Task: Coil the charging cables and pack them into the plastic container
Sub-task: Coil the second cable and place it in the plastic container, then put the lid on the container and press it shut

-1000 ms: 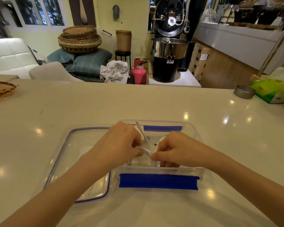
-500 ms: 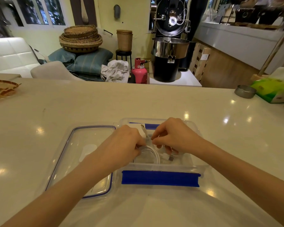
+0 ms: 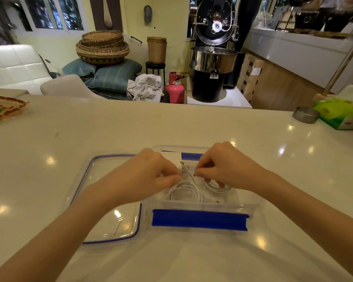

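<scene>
Having been lowered since a second ago, a coiled white cable is pinched by both the left hand and right hand inside the plastic container beneath them, nearly packed

Both forearms reached in from the near edge, bare, converging above the counter. The left hand was knuckles-up, its fingers curled and pinched together at the tips. The right hand faced it, close beside but not touching, fingers bent downward and pinched likewise, wrist slightly raised.
</scene>
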### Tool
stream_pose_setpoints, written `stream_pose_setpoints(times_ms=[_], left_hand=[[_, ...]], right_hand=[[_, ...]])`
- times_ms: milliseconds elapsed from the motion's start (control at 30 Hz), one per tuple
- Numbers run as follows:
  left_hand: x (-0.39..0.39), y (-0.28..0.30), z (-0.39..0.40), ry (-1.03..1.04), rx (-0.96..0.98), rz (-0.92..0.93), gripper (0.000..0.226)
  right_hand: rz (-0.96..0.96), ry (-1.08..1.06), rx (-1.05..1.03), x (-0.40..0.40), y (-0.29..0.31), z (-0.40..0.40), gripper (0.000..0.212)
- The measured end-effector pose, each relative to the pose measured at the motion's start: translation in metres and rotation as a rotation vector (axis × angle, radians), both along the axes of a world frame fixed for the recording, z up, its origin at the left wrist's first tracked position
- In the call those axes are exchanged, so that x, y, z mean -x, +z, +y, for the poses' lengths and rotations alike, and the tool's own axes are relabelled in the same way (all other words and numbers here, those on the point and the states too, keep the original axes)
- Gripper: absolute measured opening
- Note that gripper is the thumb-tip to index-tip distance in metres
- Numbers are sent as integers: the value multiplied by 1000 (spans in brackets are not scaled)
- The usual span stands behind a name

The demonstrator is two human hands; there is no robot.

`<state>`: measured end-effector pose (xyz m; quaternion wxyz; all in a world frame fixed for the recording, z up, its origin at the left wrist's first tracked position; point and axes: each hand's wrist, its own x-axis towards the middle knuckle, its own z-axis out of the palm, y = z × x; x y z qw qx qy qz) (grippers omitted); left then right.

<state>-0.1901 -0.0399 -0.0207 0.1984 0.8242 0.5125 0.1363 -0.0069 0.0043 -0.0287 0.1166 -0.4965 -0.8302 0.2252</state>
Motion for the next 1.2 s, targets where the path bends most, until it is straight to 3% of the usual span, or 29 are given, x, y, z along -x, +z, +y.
stream_pose_setpoints(times_ms=[133, 333, 500, 667, 733, 800, 933, 1033, 1200], left_hand=[[33, 8, -5, 166, -141, -198, 18], [88, -19, -14, 508, -231, -189, 19], [117, -52, -21, 704, -141, -50, 30], [120, -63, -27, 864, -63, -65, 48], [121, -63, -29, 894, -27, -81, 39], [122, -62, -30, 900, -14, -90, 11], [123, -61, -27, 882, -29, -122, 8], [124, -57, -22, 906, -71, -156, 26], [122, -28, -10, 907, -190, -320, 27]], right_hand=[[117, 24, -24, 1, 23, 6, 10], [225, 94, -66, 40, 41, 38, 9], [64, 207, -1, 93, 27, 70, 15], [-186, 185, 61, 133, -3, 97, 26], [-234, 174, 59, 140, -10, 102, 27], [-236, 162, 66, 144, -14, 105, 24], [-212, 159, 63, 147, -17, 107, 19], [-163, 132, 38, 143, -13, 109, 17], [159, -4, 22, 120, 3, 112, 12]])
